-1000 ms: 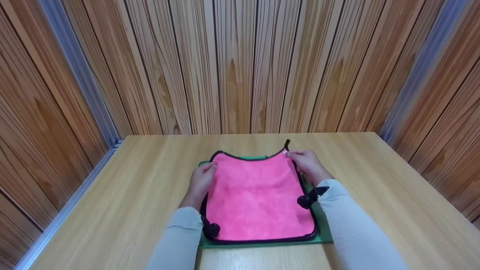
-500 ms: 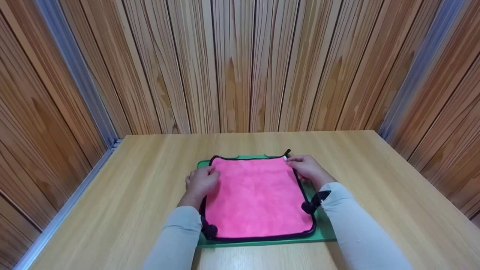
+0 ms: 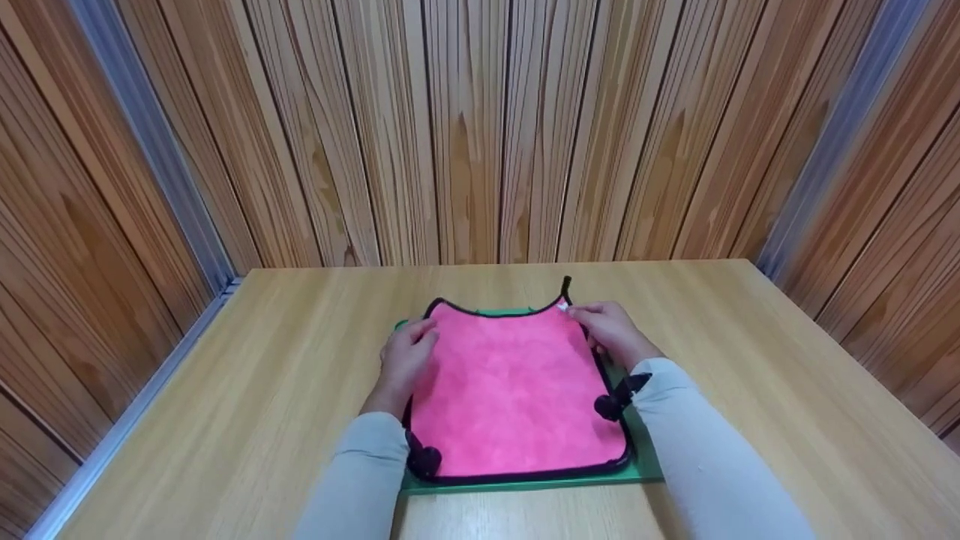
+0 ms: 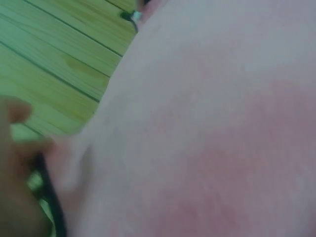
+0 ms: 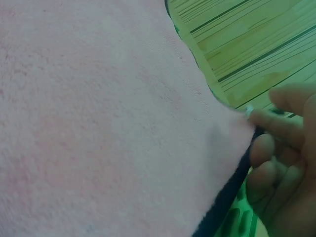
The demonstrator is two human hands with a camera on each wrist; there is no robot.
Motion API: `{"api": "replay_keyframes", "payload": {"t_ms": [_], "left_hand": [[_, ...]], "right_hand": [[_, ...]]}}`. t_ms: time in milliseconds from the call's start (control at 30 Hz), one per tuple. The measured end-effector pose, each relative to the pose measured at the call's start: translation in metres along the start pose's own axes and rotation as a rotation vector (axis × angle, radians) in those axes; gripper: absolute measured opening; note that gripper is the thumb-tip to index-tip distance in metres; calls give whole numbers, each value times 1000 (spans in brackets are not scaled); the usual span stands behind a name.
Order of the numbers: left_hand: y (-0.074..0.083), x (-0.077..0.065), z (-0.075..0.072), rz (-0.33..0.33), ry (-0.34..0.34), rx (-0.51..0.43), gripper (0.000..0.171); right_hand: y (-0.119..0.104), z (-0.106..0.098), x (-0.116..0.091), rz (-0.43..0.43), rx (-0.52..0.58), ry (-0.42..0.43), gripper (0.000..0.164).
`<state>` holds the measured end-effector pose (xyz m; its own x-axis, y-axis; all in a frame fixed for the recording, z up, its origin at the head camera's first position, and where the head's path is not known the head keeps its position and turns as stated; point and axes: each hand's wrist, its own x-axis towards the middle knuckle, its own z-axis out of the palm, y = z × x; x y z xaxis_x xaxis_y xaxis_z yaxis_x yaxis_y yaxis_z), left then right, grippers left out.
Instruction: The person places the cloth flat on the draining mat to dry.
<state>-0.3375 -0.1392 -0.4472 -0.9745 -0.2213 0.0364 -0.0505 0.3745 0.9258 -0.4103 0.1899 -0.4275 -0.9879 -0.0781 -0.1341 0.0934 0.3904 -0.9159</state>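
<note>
A pink cloth [image 3: 510, 390] with a black border spreads over a green board [image 3: 525, 486]. My left hand [image 3: 405, 364] pinches its far left corner, and the thumb shows on the pink side in the left wrist view. At the far right corner, beside a small white tag [image 3: 563, 306] and a black loop [image 3: 566, 286], my right hand [image 3: 613, 330] pinches the cloth. Both far corners are lifted, and the far edge sags between them. The near edge lies flat along the board. Most of the board is hidden under the cloth.
The board lies on a light wooden table [image 3: 262, 390]. Behind the table stands a wood-panelled wall [image 3: 472, 150], with panelled walls and metal posts on both sides. Each wrist wears a small black camera.
Half a second ago the far edge of the cloth was lowered nearly straight onto the board. Both hands have since raised the far corners again, and the edge sags once more.
</note>
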Motion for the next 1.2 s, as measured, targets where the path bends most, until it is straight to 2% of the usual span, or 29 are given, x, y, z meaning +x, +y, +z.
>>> {"api": "replay_keyframes", "payload": {"t_ms": [100, 167, 233, 333, 433, 600, 700, 767, 933, 1100, 1200], "left_hand": [[-5, 1, -4, 35, 47, -1, 43], [-6, 0, -6, -19, 24, 30, 48], [-5, -1, -7, -58, -22, 102, 54], [-2, -6, -8, -83, -87, 191, 58], [0, -10, -9, -80, -101, 236, 56], [1, -10, -14, -137, -118, 157, 51], [-2, -5, -16, -174, -124, 76, 50], [-3, -2, -16, -172, -114, 47, 50], [-6, 2, -12, -119, -74, 23, 50], [-7, 2, -11, -32, -28, -42, 48], [-8, 3, -11, -20, -15, -5, 49]], "right_hand": [[3, -3, 0, 18, 95, 74, 36], [5, -2, 0, 49, 102, 86, 35], [7, -1, 0, 73, 54, 59, 36], [7, -1, -4, 85, -35, 8, 38], [5, -1, -6, 80, -93, -8, 38], [1, -1, -4, 58, -139, -40, 42], [-1, 2, -1, 70, -84, -63, 43], [-2, 5, 2, 72, -46, -76, 44], [0, 13, 6, 57, 11, -70, 46], [-1, 11, 5, -17, 65, 11, 44], [-2, 8, 5, -24, 53, 46, 44]]}}
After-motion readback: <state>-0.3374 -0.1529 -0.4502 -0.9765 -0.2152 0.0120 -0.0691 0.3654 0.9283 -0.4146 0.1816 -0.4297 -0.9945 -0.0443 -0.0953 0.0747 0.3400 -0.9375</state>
